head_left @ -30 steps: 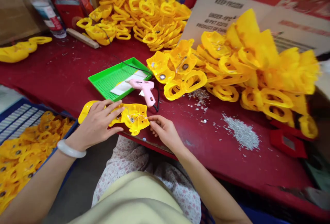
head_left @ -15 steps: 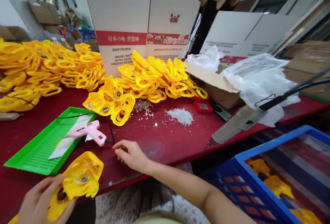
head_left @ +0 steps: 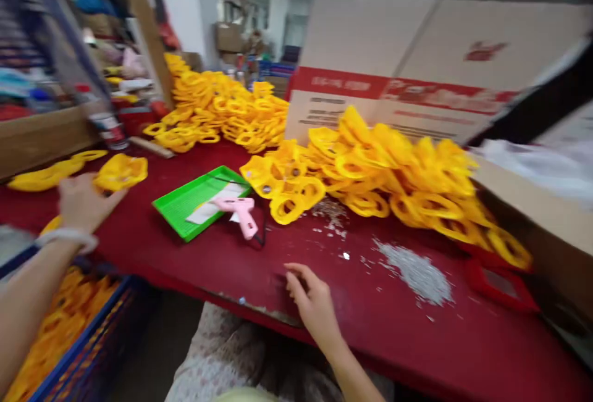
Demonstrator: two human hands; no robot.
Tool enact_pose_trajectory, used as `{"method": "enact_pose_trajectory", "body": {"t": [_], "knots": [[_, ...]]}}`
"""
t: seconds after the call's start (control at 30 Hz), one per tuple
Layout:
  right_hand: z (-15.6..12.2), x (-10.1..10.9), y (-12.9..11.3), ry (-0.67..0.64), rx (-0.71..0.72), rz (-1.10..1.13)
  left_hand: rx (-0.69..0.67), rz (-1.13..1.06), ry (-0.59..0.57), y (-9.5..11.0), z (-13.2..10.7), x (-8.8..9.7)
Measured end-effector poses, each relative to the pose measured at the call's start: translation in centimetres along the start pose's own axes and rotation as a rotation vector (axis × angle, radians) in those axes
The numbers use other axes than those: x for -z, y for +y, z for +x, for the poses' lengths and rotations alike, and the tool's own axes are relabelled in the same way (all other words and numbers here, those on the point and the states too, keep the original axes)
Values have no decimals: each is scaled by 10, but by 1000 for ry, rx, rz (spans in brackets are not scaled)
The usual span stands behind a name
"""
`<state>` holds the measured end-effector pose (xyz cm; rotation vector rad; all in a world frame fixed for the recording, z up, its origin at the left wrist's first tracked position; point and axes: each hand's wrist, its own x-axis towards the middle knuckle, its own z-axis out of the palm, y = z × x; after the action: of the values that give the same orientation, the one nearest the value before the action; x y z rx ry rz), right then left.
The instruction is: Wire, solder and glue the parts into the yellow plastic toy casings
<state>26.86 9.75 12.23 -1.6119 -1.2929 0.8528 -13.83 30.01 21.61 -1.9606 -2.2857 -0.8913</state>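
My left hand (head_left: pixel 86 201), with a pale band at its wrist, is at the table's left side. It grips a moulded yellow plastic piece (head_left: pixel 121 172), thumb below and fingers partly hidden behind the hand. Just beyond lies another long yellow piece (head_left: pixel 46 176). My right hand (head_left: pixel 315 300) rests near the table's front edge, fingers loosely curled and apart, with nothing visible in them. Between the hands, a pink glue gun (head_left: pixel 241 212) lies partly on a green tray (head_left: pixel 173 207) with white paper in it.
Heaps of yellow pieces (head_left: pixel 365 161) cover the back of the red table (head_left: pixel 208 266). Small silvery bits (head_left: pixel 419 272) lie in a pile on the right, near a red frame (head_left: pixel 503 284). Large white cartons (head_left: pixel 352 37) stand behind. A blue crate (head_left: pixel 99 334) of yellow pieces is below left.
The view has swung left. My left hand has carried the yellow piece from the table's front over to its left side. My right hand stays near the front edge.
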Motion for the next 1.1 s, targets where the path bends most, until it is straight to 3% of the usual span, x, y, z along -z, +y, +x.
{"method": "enact_pose_trajectory", "body": {"t": [0.07,0.13,0.33,0.4,0.6,0.73,0.83,0.9,1.03,1.1], "knots": [[1,0,3,-25,-21,-13,140,88,-39,-16,21,-12],[1,0,4,-35,-22,-41,171,105,-91,-23,38,-27],[0,0,4,-49,18,-107,82,76,-263,-24,50,-76],[0,0,3,-46,12,-114,51,99,-295,-31,47,-78],[2,-2,-1,-66,3,-106,12,237,-332,-50,34,-57],[8,-3,-5,-77,14,-82,74,356,-312,-47,37,-65],[19,4,-12,-73,8,-71,149,426,-263,-39,37,-75],[34,16,-20,-10,22,-121,137,409,-160,-34,31,-78],[82,49,-35,285,-18,-256,-187,140,360,-13,-8,-75],[111,61,-41,368,-56,-249,-378,-56,474,6,-39,-70]]}}
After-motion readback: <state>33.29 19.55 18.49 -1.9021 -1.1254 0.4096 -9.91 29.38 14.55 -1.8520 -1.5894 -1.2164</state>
